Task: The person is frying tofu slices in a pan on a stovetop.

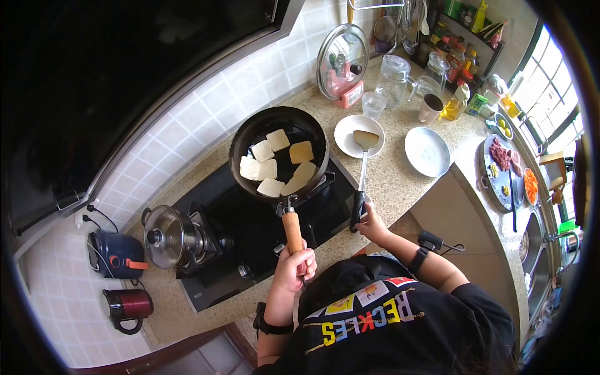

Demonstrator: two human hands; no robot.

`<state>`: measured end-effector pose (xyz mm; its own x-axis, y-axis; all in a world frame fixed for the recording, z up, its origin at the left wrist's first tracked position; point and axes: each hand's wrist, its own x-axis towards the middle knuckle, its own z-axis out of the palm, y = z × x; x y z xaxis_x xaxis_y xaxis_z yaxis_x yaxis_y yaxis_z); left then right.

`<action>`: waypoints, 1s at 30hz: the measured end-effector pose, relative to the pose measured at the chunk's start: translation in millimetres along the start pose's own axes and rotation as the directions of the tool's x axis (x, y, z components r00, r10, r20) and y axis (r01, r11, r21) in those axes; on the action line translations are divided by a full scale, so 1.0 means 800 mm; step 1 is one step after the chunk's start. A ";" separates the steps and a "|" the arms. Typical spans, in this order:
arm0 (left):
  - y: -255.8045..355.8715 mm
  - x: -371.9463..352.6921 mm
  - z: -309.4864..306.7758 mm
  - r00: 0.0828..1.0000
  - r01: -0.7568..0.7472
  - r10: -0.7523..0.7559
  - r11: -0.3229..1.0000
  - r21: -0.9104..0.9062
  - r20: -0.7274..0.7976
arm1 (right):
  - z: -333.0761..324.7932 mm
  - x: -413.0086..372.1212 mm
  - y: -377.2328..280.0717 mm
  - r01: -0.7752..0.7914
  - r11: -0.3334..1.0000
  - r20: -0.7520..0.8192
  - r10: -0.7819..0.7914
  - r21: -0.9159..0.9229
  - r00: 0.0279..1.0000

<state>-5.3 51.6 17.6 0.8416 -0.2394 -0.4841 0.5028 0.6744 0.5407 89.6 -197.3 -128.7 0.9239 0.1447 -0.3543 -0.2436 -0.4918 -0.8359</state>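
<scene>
My left hand (296, 267) is wrapped round the wooden handle (292, 232) of a dark frying pan (239, 139) on the stove. Several pale, flat slices (267, 169) lie in the pan; one slice (301, 152) at its right is browner. At the black handle of a metal spatula (363, 169), my right hand (372, 224) has its fingers closed against it. The spatula's blade rests in a small white bowl (344, 145) right of the pan.
A lidded pot (169, 237) stands on the left burner. Right of the bowl are a white plate (427, 152), a cup (430, 109) and glass jugs (394, 80). A board (498, 182) with meat lies far right. A lid (341, 61) leans at the wall.
</scene>
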 end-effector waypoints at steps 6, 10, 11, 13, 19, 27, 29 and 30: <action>-0.001 0.000 0.002 1.000 -0.013 0.013 1.000 0.012 0.009 | -0.001 -0.018 -0.018 0.047 0.988 0.030 -0.043 -0.145 0.999; -0.001 0.000 0.000 0.999 -0.026 0.025 1.000 0.011 0.024 | -0.004 -0.041 -0.062 0.228 0.823 -0.038 -0.289 -0.521 0.956; 0.000 0.000 0.001 1.000 -0.025 0.025 0.999 0.024 0.019 | -0.008 -0.049 -0.087 0.243 0.899 0.049 -0.242 -0.365 0.969; -0.002 0.000 0.002 1.000 -0.031 0.031 0.999 0.032 -0.002 | -0.005 -0.059 -0.132 -0.002 0.990 0.309 -0.042 0.139 0.950; -0.009 0.008 0.018 0.988 -0.122 0.134 0.981 0.148 -0.074 | 0.087 -0.064 -0.211 -0.511 0.581 0.708 -0.169 0.633 0.686; -0.018 -0.063 0.042 0.977 -0.195 0.205 0.971 0.140 -0.063 | 0.080 -0.112 -0.225 -0.220 0.851 0.718 -0.234 0.478 0.655; -0.020 -0.072 0.049 0.969 -0.218 0.228 0.970 0.108 -0.095 | 0.080 -0.115 -0.236 -0.241 0.814 0.709 -0.269 0.529 0.652; -0.021 -0.064 0.046 0.968 -0.222 0.232 0.969 0.110 -0.097 | 0.084 -0.108 -0.232 -0.226 0.785 0.675 -0.303 0.576 0.672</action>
<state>-49.6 26.9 58.7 0.9123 -0.0073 -0.4095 0.3222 0.6300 0.7066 35.1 -60.5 29.1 0.4955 0.8260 -0.2685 -0.5701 0.0761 -0.8181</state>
